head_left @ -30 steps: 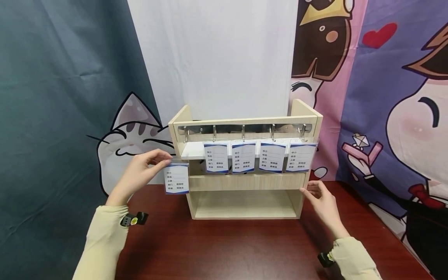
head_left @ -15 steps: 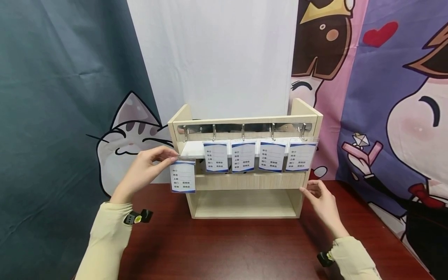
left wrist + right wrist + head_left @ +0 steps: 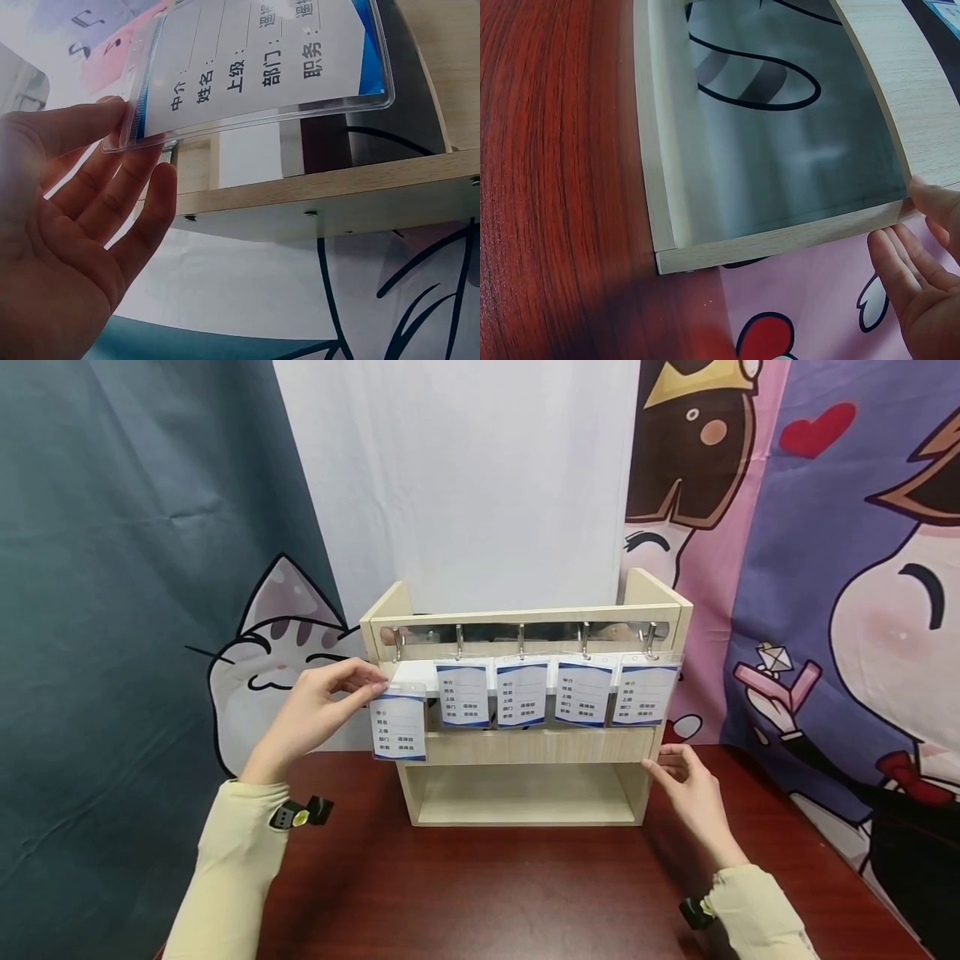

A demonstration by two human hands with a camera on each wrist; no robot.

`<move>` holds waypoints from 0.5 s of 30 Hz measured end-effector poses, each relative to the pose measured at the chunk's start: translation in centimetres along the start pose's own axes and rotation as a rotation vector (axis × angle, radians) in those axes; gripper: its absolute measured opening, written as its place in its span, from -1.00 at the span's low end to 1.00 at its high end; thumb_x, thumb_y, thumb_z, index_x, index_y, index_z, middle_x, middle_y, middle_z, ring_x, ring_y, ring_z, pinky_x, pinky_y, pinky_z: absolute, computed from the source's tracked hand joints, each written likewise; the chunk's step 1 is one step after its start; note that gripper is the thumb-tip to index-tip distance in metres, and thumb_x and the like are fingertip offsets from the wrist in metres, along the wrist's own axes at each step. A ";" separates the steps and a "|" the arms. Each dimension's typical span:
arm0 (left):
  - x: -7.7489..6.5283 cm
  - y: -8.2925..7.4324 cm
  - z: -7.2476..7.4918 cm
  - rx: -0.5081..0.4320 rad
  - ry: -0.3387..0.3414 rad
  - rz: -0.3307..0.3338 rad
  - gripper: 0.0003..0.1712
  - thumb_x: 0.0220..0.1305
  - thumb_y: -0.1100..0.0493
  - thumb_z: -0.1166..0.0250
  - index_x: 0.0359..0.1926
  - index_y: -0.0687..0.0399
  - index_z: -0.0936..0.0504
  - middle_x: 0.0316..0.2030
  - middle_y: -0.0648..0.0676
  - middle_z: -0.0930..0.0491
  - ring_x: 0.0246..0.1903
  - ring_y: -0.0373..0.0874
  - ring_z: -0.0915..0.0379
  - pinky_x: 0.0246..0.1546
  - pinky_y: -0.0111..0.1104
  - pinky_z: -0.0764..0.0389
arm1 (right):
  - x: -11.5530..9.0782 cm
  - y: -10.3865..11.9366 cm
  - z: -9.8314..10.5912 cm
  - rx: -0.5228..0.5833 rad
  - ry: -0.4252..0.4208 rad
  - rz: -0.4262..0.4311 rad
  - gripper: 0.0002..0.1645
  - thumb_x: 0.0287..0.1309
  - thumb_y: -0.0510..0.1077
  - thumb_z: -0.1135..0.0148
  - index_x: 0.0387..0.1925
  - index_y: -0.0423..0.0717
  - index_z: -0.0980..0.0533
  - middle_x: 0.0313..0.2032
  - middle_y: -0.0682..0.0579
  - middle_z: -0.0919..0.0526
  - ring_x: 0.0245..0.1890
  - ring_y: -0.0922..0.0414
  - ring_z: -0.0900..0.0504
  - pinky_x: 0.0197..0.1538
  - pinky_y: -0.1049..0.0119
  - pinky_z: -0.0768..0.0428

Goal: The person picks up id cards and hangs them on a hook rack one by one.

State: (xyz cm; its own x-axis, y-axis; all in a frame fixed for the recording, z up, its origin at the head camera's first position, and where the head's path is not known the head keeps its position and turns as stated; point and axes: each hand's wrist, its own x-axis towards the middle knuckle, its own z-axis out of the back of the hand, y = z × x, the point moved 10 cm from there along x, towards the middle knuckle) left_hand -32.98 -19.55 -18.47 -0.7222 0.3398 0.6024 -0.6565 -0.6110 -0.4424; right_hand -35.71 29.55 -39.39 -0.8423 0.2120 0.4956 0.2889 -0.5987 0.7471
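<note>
My left hand (image 3: 322, 706) pinches the top left corner of a badge (image 3: 399, 727), a white and blue printed card in a clear plastic holder. The badge overlaps the front left side of a small wooden shelf (image 3: 525, 748), a little below the leftmost metal hook (image 3: 397, 645). In the left wrist view, thumb and fingers grip the holder's edge and the card (image 3: 247, 60) shows printed lines. My right hand (image 3: 690, 797) holds the shelf's right side panel. The right wrist view shows its thumb at the front edge (image 3: 855, 223) and the fingers against the outer side.
Several similar badges (image 3: 522, 693) hang in a row from the other hooks on a metal strip (image 3: 491, 633). The shelf stands on a dark red wooden table (image 3: 480, 885). Behind it hang a white cloth (image 3: 480, 485) and cartoon-printed curtains (image 3: 795, 568).
My left hand has moved right and slightly up with the badge, closer to the leftmost hook. The right hand stays at the shelf's side.
</note>
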 end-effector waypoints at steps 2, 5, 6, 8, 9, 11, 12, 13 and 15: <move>0.1 -0.2 0.1 -0.004 -0.003 -0.013 -0.88 0.39 0.16 -0.34 -0.09 -0.02 -0.73 -0.22 -0.03 -0.72 -0.30 -0.15 -0.61 -0.36 -0.45 -0.54 | 0.0 0.0 0.0 0.001 0.000 0.001 -0.57 0.26 -0.04 -0.41 0.01 -0.20 -0.51 -0.14 -0.22 -0.72 -0.26 0.61 -0.47 -0.21 0.73 -0.43; 0.3 -0.4 0.3 0.001 -0.009 -0.021 -0.88 0.38 0.18 -0.35 -0.09 -0.02 -0.73 -0.22 -0.03 -0.72 -0.31 -0.15 -0.62 -0.37 -0.47 -0.54 | 0.0 0.0 -0.1 0.000 0.001 -0.001 -0.57 0.26 -0.04 -0.41 0.02 -0.20 -0.50 -0.13 -0.22 -0.72 -0.25 0.61 -0.47 -0.20 0.73 -0.43; 0.4 -0.6 0.3 0.003 -0.011 -0.022 -0.88 0.38 0.18 -0.35 -0.09 -0.01 -0.73 -0.22 -0.03 -0.72 -0.31 -0.14 -0.62 -0.38 -0.47 -0.54 | 0.0 0.0 -0.1 -0.001 0.001 -0.002 -0.57 0.26 -0.05 -0.41 0.02 -0.20 -0.50 -0.13 -0.22 -0.71 -0.25 0.60 -0.47 -0.20 0.73 -0.43; 0.5 -0.8 0.5 0.007 -0.014 -0.025 -0.87 0.38 0.18 -0.35 -0.09 0.02 -0.73 -0.22 -0.02 -0.72 -0.32 -0.12 -0.62 -0.39 -0.47 -0.56 | 0.0 0.0 -0.1 -0.004 0.001 -0.001 -0.57 0.27 -0.05 -0.41 0.02 -0.20 -0.50 -0.13 -0.22 -0.71 -0.25 0.60 -0.47 -0.20 0.73 -0.43; 0.6 -0.9 0.6 0.010 -0.017 -0.026 -0.87 0.38 0.18 -0.35 -0.09 0.03 -0.73 -0.22 -0.02 -0.72 -0.32 -0.12 -0.61 -0.39 -0.47 -0.56 | 0.0 0.0 -0.1 -0.004 0.001 -0.001 -0.57 0.27 -0.05 -0.41 0.01 -0.20 -0.50 -0.13 -0.22 -0.71 -0.25 0.60 -0.47 -0.20 0.73 -0.43; 0.7 -1.2 0.7 0.010 -0.024 -0.034 -0.87 0.38 0.19 -0.35 -0.09 0.05 -0.73 -0.22 -0.01 -0.72 -0.31 -0.12 -0.61 -0.39 -0.48 -0.56 | 0.1 0.0 -0.1 -0.005 0.002 0.000 -0.57 0.27 -0.05 -0.41 0.01 -0.21 -0.50 -0.13 -0.22 -0.71 -0.25 0.58 -0.48 -0.20 0.73 -0.43; 0.7 -1.3 0.8 0.008 -0.029 -0.037 -0.86 0.38 0.19 -0.35 -0.09 0.06 -0.73 -0.21 -0.01 -0.72 -0.31 -0.13 -0.62 -0.39 -0.48 -0.56 | 0.1 0.0 -0.1 -0.006 0.002 0.001 -0.57 0.26 -0.05 -0.41 0.01 -0.21 -0.50 -0.13 -0.22 -0.71 -0.24 0.58 -0.48 -0.20 0.74 -0.43; 0.8 -1.4 0.9 0.009 -0.034 -0.041 -0.86 0.38 0.19 -0.35 -0.09 0.06 -0.73 -0.21 -0.01 -0.72 -0.30 -0.14 -0.62 -0.39 -0.48 -0.55 | 0.1 0.0 -0.1 -0.005 0.002 0.001 -0.57 0.26 -0.05 -0.41 0.01 -0.21 -0.50 -0.13 -0.22 -0.71 -0.24 0.57 -0.49 -0.20 0.74 -0.43; 0.8 -1.6 1.1 0.010 -0.043 -0.044 -0.87 0.37 0.20 -0.36 -0.09 0.04 -0.74 -0.21 -0.01 -0.72 -0.30 -0.18 -0.61 -0.39 -0.49 -0.54 | 0.1 0.0 -0.1 -0.006 0.002 0.001 -0.57 0.26 -0.04 -0.41 0.01 -0.21 -0.50 -0.13 -0.22 -0.71 -0.24 0.57 -0.49 -0.19 0.74 -0.43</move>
State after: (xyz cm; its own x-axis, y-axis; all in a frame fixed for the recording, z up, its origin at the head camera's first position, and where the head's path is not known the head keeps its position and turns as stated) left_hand -32.29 -19.07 -16.56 -0.6828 0.3353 0.6491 -0.6848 -0.6033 -0.4087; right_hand -35.81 29.53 -39.36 -0.8431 0.2095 0.4952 0.2870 -0.6034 0.7440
